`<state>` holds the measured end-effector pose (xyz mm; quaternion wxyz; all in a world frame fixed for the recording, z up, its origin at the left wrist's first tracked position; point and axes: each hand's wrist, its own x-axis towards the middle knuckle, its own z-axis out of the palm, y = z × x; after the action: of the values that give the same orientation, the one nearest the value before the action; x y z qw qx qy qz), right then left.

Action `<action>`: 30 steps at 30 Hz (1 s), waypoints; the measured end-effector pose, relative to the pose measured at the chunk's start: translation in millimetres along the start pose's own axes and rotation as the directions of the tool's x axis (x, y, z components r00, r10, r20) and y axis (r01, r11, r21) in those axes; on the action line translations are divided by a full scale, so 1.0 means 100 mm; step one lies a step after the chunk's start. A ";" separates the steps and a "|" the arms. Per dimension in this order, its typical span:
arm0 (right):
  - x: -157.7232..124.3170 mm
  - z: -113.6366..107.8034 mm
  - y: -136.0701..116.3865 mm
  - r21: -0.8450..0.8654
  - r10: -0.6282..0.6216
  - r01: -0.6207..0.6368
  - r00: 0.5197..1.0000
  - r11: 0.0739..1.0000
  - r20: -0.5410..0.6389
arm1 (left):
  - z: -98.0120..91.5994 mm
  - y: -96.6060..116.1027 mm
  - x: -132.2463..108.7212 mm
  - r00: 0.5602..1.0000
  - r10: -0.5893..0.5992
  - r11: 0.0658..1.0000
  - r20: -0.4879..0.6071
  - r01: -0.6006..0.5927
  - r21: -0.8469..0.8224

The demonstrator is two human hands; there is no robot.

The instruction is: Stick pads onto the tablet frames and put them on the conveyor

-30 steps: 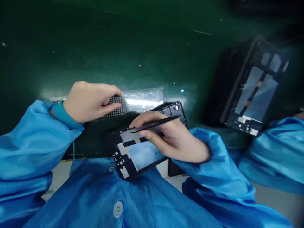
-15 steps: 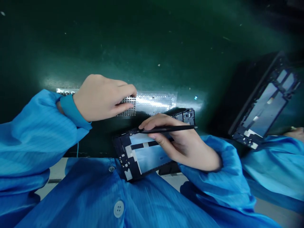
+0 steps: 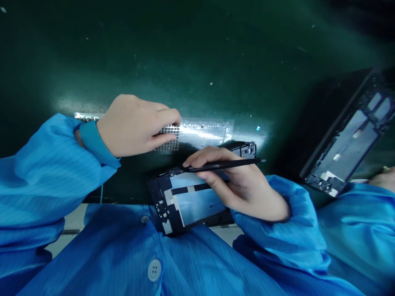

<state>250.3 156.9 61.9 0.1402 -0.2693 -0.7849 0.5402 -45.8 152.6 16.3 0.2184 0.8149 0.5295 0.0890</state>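
Observation:
My left hand (image 3: 135,125) is closed, thumb and forefinger pinching a clear plastic sheet (image 3: 212,133) that lies on the table. Rows of small grey square pads (image 3: 169,146) show under those fingers; the sheet's right part is bare. In my right hand (image 3: 247,195) is a pair of slim black tweezers (image 3: 230,164), held like a pen. Their tip touches or hovers just over the upper edge of an opened phone-like device (image 3: 197,207); which of these, I cannot tell. The device lies tilted at the table's front edge against my smock, partly hidden by my right hand.
To the right, a similar opened device (image 3: 353,137) rests slanting on a dark block (image 3: 314,115). A co-worker's blue sleeve (image 3: 364,230) and part of a hand (image 3: 382,179) reach in at the right edge. The green tabletop (image 3: 173,53) carries tiny scraps.
The rear end of the tweezers has swung slightly up and right, while the tip stays at the device's edge. The slanted device at right appears slightly farther right. My left hand keeps its pinch.

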 end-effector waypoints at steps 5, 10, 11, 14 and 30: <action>0.01 0.00 0.00 -0.007 -0.005 0.005 1.000 1.000 0.007 | 0.01 0.00 -0.01 1.000 0.004 1.000 -0.008 -0.004 -0.002; 0.03 -0.01 -0.03 -0.034 -0.005 0.006 1.000 0.999 0.029 | 0.00 0.00 -0.01 1.000 -0.002 1.000 -0.012 0.002 -0.013; 0.03 -0.02 -0.04 -0.038 -0.003 0.004 0.999 0.999 0.034 | 0.00 0.00 -0.01 1.000 -0.005 1.000 -0.011 0.005 -0.022; 0.04 -0.04 -0.03 -0.039 -0.002 0.003 0.999 0.999 0.032 | 0.01 -0.01 -0.01 1.000 -0.004 0.999 -0.015 0.003 -0.034; -1.03 -0.08 -0.12 0.259 0.224 -0.141 0.918 0.955 -0.326 | -0.10 0.27 -0.38 0.983 0.105 0.994 -0.152 -0.105 0.004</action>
<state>334.9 100.8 83.2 0.2573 -0.4160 -0.6503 0.5812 -43.5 112.0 40.2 0.1741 0.8320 0.5007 0.1636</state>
